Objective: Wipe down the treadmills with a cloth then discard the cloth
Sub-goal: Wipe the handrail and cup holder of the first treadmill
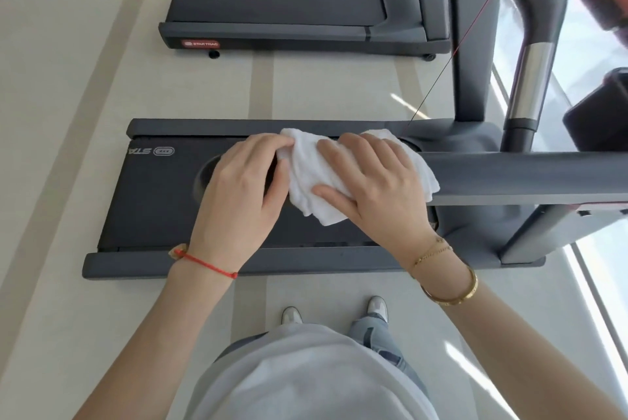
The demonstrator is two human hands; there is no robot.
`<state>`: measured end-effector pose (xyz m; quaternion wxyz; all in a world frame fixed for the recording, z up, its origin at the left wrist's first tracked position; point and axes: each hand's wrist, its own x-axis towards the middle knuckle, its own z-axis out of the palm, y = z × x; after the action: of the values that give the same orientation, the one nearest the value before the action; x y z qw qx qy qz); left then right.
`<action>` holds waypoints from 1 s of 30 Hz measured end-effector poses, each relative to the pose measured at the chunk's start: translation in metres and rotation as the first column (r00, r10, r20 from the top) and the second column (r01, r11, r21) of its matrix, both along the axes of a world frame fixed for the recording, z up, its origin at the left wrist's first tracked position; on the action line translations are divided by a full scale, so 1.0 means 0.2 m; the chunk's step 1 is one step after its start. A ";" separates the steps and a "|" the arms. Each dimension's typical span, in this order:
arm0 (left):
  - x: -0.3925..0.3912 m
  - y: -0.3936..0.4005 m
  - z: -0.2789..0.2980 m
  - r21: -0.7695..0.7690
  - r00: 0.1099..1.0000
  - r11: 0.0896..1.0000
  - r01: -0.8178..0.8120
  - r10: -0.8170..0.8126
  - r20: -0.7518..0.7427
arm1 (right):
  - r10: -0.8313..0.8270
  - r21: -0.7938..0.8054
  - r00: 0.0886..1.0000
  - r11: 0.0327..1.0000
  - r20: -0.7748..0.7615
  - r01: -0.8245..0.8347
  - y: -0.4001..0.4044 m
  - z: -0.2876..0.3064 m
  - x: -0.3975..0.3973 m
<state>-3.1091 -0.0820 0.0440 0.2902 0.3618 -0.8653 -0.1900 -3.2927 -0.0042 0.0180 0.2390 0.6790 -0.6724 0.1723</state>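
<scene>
- The cloth [317, 178] is white and crumpled, draped over the end of the near treadmill's grey handrail [530, 178], which runs in from the right of my view.
- My left hand [243, 188] pinches the cloth's left edge, thumb and curled fingers gathered on the fabric.
- My right hand [377, 182] lies flat on top of the cloth, fingers spread and nearly straight, thumb along its lower edge, pressing it onto the handrail.
- The two hands sit just beside each other with the cloth between them.
- A red string [207, 263] circles my left wrist; a gold bangle [455, 294] and a thin gold chain [431, 251] are on my right.
- Under the hands lies the near treadmill [153, 202], its dark belt framed by grey side rails.
- A second treadmill [278, 2] stands beyond it, parallel and well apart, with pale floor [68, 80] between.
- A steel upright [530, 83] rises at the right.
- My two shoes [292, 316] point at the near treadmill.
</scene>
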 end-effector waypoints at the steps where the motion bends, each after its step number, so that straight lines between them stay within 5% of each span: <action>1: -0.03 0.02 0.01 -0.009 1.000 1.000 0.018 -0.018 0.002 | -0.004 -0.012 1.000 1.000 -0.005 0.004 0.03 -0.01 -0.04; 18: -0.98 0.48 -0.01 -0.089 0.982 0.991 0.097 -0.081 0.170 | -0.165 -0.008 0.982 0.986 0.093 0.166 0.67 -0.05 -1.05; 30: -1.58 0.84 -0.02 -0.123 0.984 0.992 -0.029 0.050 0.171 | 0.044 -0.099 0.997 0.994 -0.057 -0.050 0.96 -0.08 -1.65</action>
<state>-3.4242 0.0851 0.0390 0.2384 0.3761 -0.8898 -0.0996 -3.6218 0.1884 0.0026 0.2871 0.6862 -0.6399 0.1928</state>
